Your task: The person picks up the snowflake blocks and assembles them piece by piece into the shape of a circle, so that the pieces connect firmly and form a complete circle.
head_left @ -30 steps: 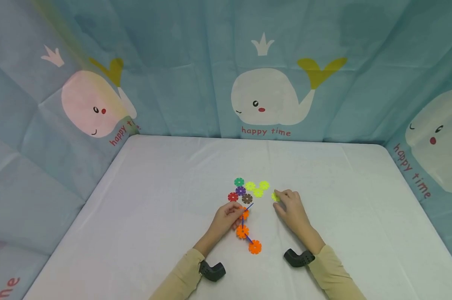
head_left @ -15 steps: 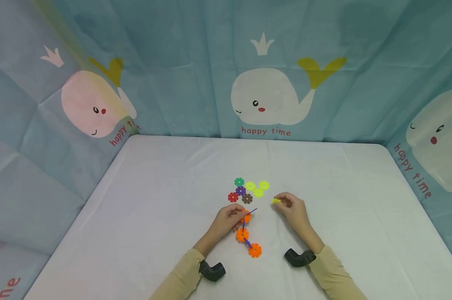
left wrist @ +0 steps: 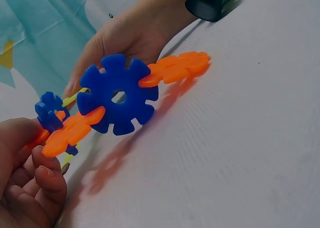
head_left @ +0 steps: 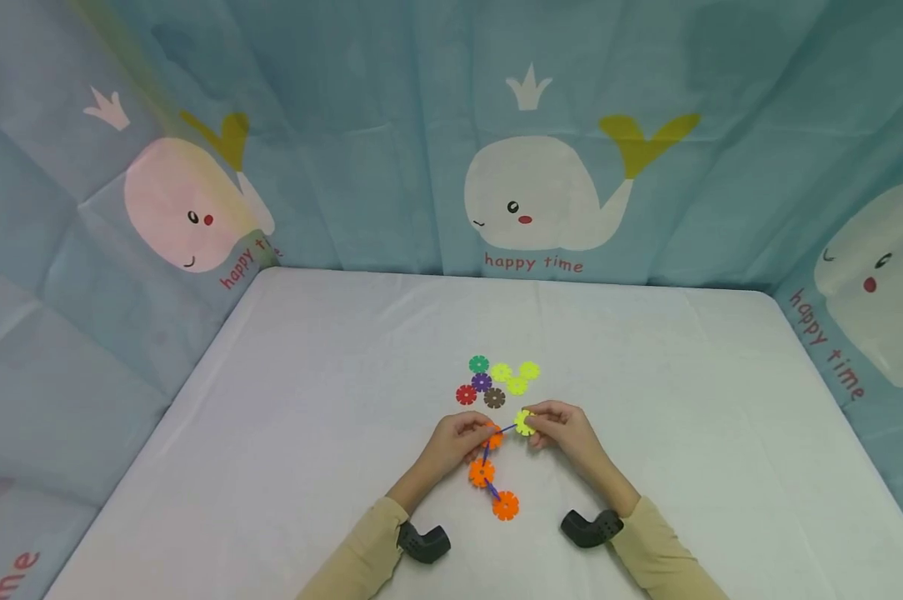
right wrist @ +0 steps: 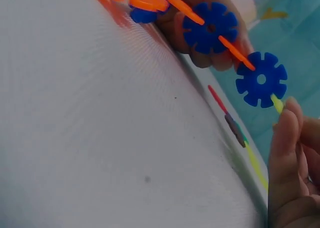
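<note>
My left hand [head_left: 451,443] pinches the upper orange disc [head_left: 494,437] of a chain of notched snowflake discs, orange alternating with blue. In the left wrist view, a blue disc [left wrist: 118,95] stands on edge between two orange ones. The lowest orange disc [head_left: 506,505] lies nearest the front. Between thumb and fingers, my right hand [head_left: 571,433] holds a yellow disc [head_left: 525,422]. In the right wrist view, the yellow disc's edge [right wrist: 277,103] meets a notch of the end blue disc [right wrist: 261,79]; most of the yellow disc is hidden behind fingertips.
Just beyond the hands, loose discs lie on the white table [head_left: 331,375]: green [head_left: 478,364], purple [head_left: 481,382], red [head_left: 466,395], brown [head_left: 494,398] and several yellow [head_left: 517,386]. A whale-print curtain [head_left: 391,167] borders the back and sides. Dark wrist-camera mounts [head_left: 425,543] sit at both cuffs.
My right hand has picked up the yellow disc from the table and brought it left to the chain's blue end. My left hand has shifted slightly toward the front with the chain.
</note>
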A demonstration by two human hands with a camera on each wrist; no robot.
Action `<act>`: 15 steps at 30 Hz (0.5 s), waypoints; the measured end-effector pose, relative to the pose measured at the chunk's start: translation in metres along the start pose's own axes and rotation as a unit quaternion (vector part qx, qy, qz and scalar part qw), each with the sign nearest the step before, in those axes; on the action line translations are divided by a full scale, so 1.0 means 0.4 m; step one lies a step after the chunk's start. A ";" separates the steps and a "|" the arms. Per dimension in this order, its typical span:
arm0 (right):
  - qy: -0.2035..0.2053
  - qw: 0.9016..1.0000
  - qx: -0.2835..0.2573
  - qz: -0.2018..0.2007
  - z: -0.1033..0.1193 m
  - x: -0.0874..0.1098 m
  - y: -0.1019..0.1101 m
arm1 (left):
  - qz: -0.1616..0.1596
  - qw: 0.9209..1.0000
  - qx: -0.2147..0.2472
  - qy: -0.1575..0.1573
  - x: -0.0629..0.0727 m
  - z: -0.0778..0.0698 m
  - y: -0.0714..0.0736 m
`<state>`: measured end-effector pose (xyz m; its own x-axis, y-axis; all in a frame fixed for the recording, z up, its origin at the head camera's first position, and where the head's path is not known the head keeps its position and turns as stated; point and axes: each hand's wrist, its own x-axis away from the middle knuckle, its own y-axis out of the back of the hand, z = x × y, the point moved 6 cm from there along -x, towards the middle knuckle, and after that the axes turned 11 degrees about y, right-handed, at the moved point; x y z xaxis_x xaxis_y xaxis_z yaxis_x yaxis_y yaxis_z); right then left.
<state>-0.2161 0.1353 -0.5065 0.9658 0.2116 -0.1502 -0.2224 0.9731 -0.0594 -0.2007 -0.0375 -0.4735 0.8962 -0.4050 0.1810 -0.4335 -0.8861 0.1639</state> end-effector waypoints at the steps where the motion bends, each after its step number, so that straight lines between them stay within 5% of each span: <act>1: 0.001 1.000 -0.002 0.007 -0.001 0.000 -0.003 | 0.000 1.000 -0.003 0.003 0.001 0.000 0.000; 11: 0.023 0.999 -0.006 0.029 0.004 -0.010 -0.022 | -0.006 1.000 0.006 0.002 0.002 0.002 -0.001; 15: 0.089 0.993 0.063 0.037 0.023 -0.023 -0.016 | -0.006 1.000 0.029 -0.005 -0.006 0.004 -0.010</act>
<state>-0.2224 0.1278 -0.4955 0.9060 0.2745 -0.3222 -0.2629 0.9615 0.0799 -0.2010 -0.0335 -0.4760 0.9022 -0.3964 0.1698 -0.4169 -0.9024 0.1086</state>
